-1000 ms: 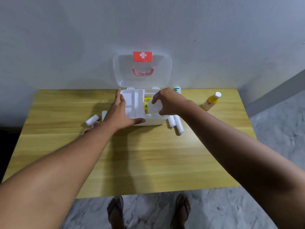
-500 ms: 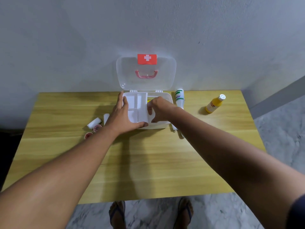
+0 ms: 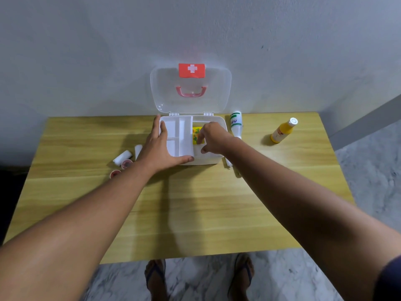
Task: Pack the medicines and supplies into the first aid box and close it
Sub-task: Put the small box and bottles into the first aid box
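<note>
The first aid box sits at the back of the table, in the middle, right by the wall. Its clear lid is open and stands up against the wall, with a red label and a pink handle on it. Inside the box, a white tray fills the left part and a yellow packet lies in the right part. The left hand lies flat with straight fingers along the left side of the box, its thumb is on the front edge of the tray, and it holds nothing. The right hand reaches down into the right part with bent fingers, the tips by the yellow packet, and I cannot tell if it holds anything. Just to the right of the box lies a white bottle with a green label, and a yellow bottle is farther right. To the left of the box are two white rolls and two small red pots. Below the near edge of the table are two feet on a grey floor
</note>
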